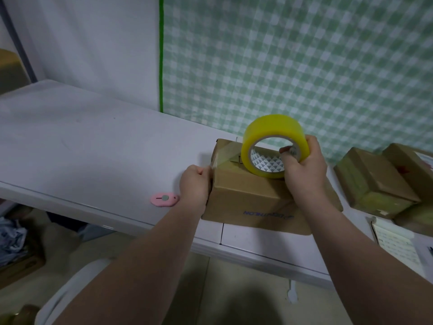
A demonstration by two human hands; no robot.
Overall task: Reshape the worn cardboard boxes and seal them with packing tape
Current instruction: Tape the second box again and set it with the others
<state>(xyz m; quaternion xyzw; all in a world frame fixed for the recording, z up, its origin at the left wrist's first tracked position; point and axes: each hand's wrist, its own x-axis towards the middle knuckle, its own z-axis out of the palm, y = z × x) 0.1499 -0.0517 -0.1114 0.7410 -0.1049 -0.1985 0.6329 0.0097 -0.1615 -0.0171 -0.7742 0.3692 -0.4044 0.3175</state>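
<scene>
Ok, left to right: floor carton (16, 259) below the worktop (93, 141) holds crumpled plastic. Pink box cutter (164, 199) lies on the worktop, just beside the left hand (195, 186). Left grip is curled, pinching the end of the tape strip (225, 153) at the left wall of the cardboard box (248, 198). Box sits at the worktop's near edge, flaps closed, contents hidden. Strip runs over the box's top left edge to the yellow tape roll (274, 127), on edge at the box top. Right hand (304, 170) grip is curled round the roll's right side, one fingertip inside the core. Taped boxes (375, 184) are stacked further right, apart.
</scene>
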